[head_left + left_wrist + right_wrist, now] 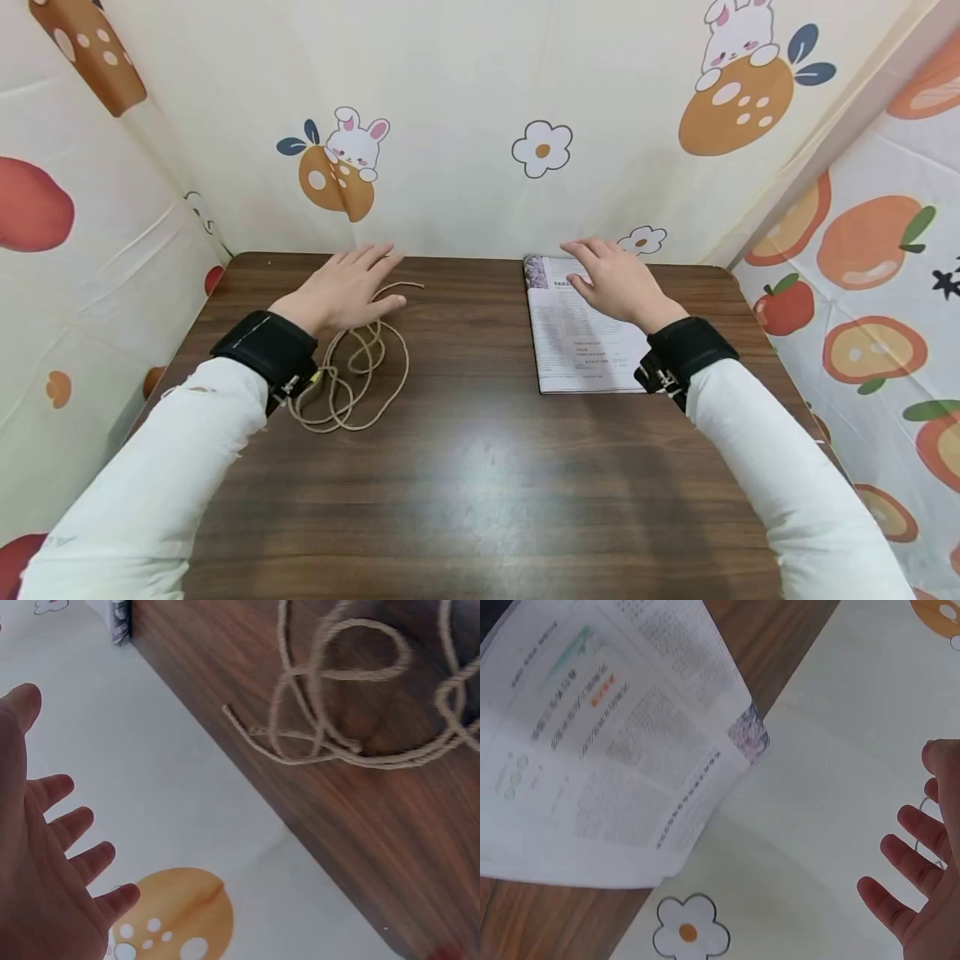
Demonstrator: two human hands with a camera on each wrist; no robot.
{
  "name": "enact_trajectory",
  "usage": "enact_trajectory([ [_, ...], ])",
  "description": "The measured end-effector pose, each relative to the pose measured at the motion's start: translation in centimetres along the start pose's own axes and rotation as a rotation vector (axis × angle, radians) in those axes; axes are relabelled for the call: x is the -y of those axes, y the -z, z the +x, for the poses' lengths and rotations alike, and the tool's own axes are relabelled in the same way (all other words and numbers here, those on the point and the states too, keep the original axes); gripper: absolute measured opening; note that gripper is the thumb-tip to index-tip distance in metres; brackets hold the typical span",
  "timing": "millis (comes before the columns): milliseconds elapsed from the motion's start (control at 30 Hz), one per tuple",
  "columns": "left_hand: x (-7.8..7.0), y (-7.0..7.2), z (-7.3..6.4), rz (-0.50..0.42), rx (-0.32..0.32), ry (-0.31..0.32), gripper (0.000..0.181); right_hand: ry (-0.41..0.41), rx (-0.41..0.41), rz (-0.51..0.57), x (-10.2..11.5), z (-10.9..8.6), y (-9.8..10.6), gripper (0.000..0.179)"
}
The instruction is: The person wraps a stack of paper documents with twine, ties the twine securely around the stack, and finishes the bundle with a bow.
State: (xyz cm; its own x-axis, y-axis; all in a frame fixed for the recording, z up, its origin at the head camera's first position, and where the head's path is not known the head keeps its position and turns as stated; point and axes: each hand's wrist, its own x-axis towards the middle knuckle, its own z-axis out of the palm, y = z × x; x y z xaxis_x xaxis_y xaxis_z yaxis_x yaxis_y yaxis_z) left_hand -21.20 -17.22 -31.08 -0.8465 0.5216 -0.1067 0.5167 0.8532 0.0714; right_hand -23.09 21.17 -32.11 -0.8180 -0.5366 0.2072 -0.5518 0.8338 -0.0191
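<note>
My left hand [347, 287] hovers over a loosely tangled tan rope [405, 367] on the left part of the table, its fingers spread and holding nothing. In the left wrist view the rope [390, 761] lies in loops on the wood, apart from the hand [45, 855]. On the right, my other hand [618, 283] is held above an open printed magazine [562, 350], fingers extended, nothing in them. Columns of text and a purple picture at one corner show on the magazine's page [645, 750] in the right wrist view. Part of the page is hidden under the right hand and wrist.
A dark brown wooden table [465, 483] stretches out in front of me. Behind it hangs a pale curtain [450, 167] with rabbits and flowers, and fruit-patterned cloth [885, 350] stands along the sides. Each wrist wears a black strap [262, 354] with a small camera.
</note>
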Motion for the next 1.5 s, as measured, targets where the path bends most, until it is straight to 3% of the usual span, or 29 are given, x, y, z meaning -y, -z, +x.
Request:
enact_trajectory([
  [267,1.3,-2.0,-2.5,-0.03,-0.1,-0.031,0.065,0.066,-0.054,0.018,1.6,-0.2,-1.5,0.046],
  [467,2.3,-3.8,-4.9,-0.064,-0.109,-0.024,0.065,0.126,-0.076,0.073,3.5,0.1,-3.2,0.045],
  [900,2.7,-8.3,-9.0,-0.087,-0.115,-0.011,0.064,0.247,0.003,0.103,8.9,1.3,-5.8,0.047],
  [1267,2.5,-12.3,-12.3,-0.131,-0.21,0.038,0.062,0.271,0.097,0.128,13.7,2.8,-7.7,0.05],
  [1500,2.3,-13.5,-13.4,-0.123,-0.231,0.051,0.065,0.332,0.118,0.154,16.4,3.5,-9.2,0.052],
])
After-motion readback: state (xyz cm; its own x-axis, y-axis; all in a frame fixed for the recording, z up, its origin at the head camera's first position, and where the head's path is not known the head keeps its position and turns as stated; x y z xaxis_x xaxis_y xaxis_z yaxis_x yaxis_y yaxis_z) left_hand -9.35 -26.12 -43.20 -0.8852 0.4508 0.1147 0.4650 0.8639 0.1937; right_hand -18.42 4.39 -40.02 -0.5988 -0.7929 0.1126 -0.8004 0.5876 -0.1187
